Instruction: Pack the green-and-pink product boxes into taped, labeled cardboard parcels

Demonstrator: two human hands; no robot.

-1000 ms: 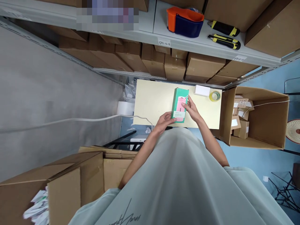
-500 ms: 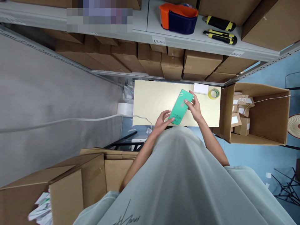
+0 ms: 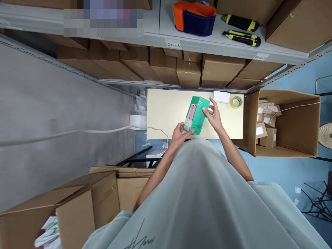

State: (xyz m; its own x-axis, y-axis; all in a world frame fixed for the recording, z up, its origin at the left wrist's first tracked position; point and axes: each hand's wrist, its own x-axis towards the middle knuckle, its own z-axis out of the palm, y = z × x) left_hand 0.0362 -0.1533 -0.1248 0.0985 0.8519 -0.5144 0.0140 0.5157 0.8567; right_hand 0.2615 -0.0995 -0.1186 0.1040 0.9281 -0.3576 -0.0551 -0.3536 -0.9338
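Observation:
Both hands grip a green product box [image 3: 199, 116] with a pink item pictured on one side, held tilted over the front of the cream table [image 3: 166, 110]. My left hand [image 3: 181, 135] is closed on its lower left end, thumb on the near face. At the upper right edge, my right hand [image 3: 214, 116] pinches the box with the thumb on its face and the fingers behind. Beyond the right hand lie a white box [image 3: 221, 97] and a roll of tape [image 3: 236, 102].
A shelf [image 3: 233, 46] above the table carries an orange and blue holder [image 3: 195, 19] and two utility knives [image 3: 241, 30]. Right of the table stands a large carton [image 3: 295, 122] with several small boxes inside. A white cable [image 3: 111, 130] crosses the left side; open cartons [image 3: 75, 214] stand lower left.
The green box has been turned in the hands, so a second side with the pink picture now shows. Both hands keep hold of it, nearly in place.

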